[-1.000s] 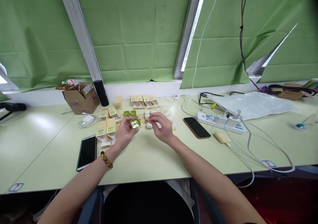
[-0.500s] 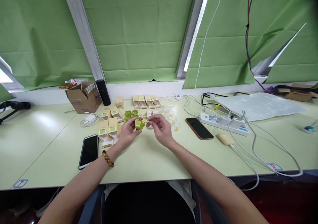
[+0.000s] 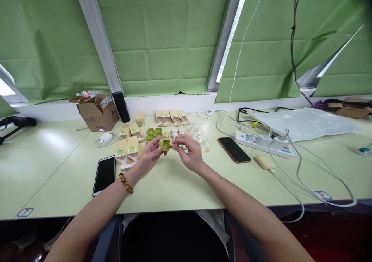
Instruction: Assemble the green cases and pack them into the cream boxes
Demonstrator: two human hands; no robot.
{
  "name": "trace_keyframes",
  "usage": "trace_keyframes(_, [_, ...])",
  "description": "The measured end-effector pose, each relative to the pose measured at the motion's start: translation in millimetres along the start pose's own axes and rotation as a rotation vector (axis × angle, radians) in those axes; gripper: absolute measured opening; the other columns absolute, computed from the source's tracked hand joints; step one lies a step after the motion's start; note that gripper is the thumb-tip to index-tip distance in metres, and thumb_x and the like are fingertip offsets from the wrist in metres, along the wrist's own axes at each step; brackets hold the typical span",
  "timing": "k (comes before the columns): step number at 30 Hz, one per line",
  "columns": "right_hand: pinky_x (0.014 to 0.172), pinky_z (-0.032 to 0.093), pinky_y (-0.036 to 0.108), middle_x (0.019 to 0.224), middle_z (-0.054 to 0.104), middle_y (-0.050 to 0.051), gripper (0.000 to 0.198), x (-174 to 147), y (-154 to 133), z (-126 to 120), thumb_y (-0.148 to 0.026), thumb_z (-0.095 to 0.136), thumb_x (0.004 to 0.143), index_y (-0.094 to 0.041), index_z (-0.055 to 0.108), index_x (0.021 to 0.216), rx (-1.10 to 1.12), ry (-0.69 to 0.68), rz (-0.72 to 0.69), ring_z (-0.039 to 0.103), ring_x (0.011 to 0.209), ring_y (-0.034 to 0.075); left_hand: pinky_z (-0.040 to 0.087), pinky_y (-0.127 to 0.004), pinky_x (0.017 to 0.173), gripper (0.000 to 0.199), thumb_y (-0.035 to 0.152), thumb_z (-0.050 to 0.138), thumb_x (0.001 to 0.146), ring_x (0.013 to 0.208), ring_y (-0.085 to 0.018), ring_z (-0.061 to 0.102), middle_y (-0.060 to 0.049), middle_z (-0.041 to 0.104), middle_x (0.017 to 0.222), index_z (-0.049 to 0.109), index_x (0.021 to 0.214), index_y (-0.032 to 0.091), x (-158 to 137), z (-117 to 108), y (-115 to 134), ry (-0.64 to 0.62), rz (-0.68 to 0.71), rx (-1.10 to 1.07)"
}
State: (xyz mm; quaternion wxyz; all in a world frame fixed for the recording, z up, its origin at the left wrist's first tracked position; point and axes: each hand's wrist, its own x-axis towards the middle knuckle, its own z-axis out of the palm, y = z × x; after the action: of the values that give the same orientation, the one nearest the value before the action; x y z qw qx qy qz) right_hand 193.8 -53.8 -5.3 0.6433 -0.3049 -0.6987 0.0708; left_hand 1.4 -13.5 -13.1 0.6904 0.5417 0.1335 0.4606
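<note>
My left hand (image 3: 151, 152) grips a small hollow green plastic case (image 3: 165, 144) between thumb and fingers, its open side facing me. At the case's right edge, the fingertips of my right hand (image 3: 187, 149) are pinched on a small yellowish piece, mostly hidden by the fingers. Just behind my hands on the table lie more green cases (image 3: 154, 133), several tiny yellow-green parts (image 3: 167, 134), white pieces (image 3: 178, 131) and clear plastic domes (image 3: 205, 143). Cream cardboard boxes with open flaps (image 3: 132, 150) stand to the left of my left hand.
A dark phone (image 3: 104, 175) lies front left, and another phone (image 3: 234, 150) lies to the right beside a white power strip (image 3: 263, 143) with looping cables. At the back are more cream boxes (image 3: 171, 117), a brown carton (image 3: 99, 112) and a black cylinder (image 3: 121, 107).
The green case has turned so its hollow side faces me more. My right fingertips have moved in from a small gap to touch the case's right edge.
</note>
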Motion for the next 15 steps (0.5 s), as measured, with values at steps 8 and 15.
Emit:
trace_keyframes(8, [0.077,0.063,0.041,0.099,0.078,0.007,0.022,-6.3,3.2,1.7,-0.017,0.062,0.1,-0.03,0.076,0.111,-0.078,-0.065,-0.145,0.074,0.09,0.024,0.047,-0.032,0.079,0.047,0.038,0.086,0.083,0.088,-0.018,0.059,-0.01,0.069,0.106,0.074,0.123,0.017,-1.1,1.5,-2.8,-0.018,-0.028,-0.021])
trace_keyframes(15, [0.071,0.058,0.038,0.095,0.078,0.008,0.023,-6.2,6.6,3.6,-0.015,0.058,0.1,-0.026,0.075,0.111,-0.318,-0.083,-0.294,0.071,0.084,0.022,0.047,-0.03,0.079,0.049,0.036,0.088,0.081,0.085,-0.017,0.059,-0.009,0.069,0.102,0.074,0.123,0.016,-2.7,4.7,0.4,-0.019,-0.052,-0.007])
